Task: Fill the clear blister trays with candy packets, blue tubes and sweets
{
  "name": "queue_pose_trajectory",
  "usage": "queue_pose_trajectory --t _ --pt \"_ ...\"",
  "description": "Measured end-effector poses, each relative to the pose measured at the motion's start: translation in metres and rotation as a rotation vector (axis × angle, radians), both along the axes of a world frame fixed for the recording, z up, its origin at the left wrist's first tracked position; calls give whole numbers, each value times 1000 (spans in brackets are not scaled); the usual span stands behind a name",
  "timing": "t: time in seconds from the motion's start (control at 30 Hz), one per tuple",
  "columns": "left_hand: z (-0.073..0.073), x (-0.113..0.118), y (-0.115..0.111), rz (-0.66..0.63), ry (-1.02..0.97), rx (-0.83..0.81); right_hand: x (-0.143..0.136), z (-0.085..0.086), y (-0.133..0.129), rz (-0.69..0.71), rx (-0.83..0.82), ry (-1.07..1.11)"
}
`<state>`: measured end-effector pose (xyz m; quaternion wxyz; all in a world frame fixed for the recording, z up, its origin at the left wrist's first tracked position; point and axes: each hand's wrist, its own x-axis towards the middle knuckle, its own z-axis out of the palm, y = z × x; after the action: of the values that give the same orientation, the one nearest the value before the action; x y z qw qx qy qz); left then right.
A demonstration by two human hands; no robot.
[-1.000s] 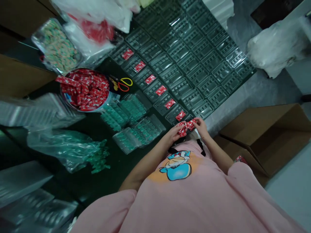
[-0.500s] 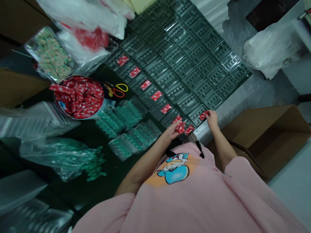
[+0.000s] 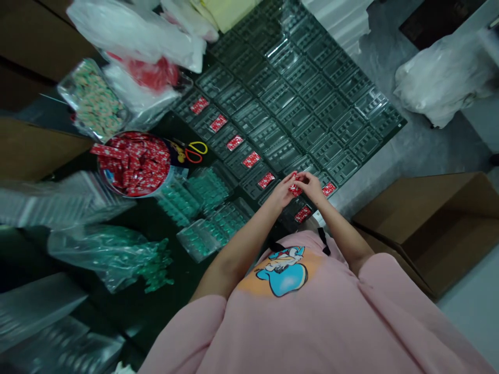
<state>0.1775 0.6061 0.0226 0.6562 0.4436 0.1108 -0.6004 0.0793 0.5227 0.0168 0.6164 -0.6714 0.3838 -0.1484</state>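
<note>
My left hand [image 3: 284,191] is closed on small red-and-white patterned pieces [image 3: 295,190], just above the near rows of trays. Reaching in from the right, my right hand [image 3: 309,186] has its fingers pinched at the same pieces, so the two hands meet. How many pieces they hold is hidden. Clear plastic blister trays [image 3: 343,165] cover the table in rows. A red patterned piece [image 3: 328,189] lies in the tray beside my right wrist, and another red piece [image 3: 303,213] sits in the tray below the hands. Several more fill the row running up to the left.
Left of the trays stands a round tub [image 3: 166,179] heaped with red pieces, beside scissors [image 3: 195,152]. Stacked packs of green parts [image 3: 208,234] lie nearer me. A bag of green pieces [image 3: 105,257] is at left. An open cardboard box [image 3: 440,228] stands at right.
My right hand has left the right-hand tray, where a red piece now lies, and moved left to meet my left hand. My left hand has risen slightly, still holding red pieces.
</note>
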Motion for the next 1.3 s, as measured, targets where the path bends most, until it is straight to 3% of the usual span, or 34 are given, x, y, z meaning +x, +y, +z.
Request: queue_pose_trajectory --t 0.13,0.27,0.43,0.53,0.63,0.73,1.03,1.2,1.3 --pt "1 3 0 -69 28 -70 2 -11 -13 -27 -67 14" --pt "-4 5 -2 -131 -19 -19 -3 -22 -23 4 -35 3" --pt "-16 4 -4 -220 -197 80 -14 -31 -31 49 119 -37" --pt "-21 2 -2 -297 -363 168 -21 -33 -37 -2 72 22" --pt "-25 4 1 -250 -409 277 -26 -36 -46 -153 -81 124" --pt "-24 10 4 -165 -312 338 -28 -42 -56 -238 -197 245" --pt "-14 27 -1 8 -91 318 -20 -57 -63 -80 -432 513" --pt "-7 26 -2 25 -89 316 -19 -54 -62 43 -476 567" --pt "-8 24 0 37 -103 342 -16 -47 -58 49 -499 576"
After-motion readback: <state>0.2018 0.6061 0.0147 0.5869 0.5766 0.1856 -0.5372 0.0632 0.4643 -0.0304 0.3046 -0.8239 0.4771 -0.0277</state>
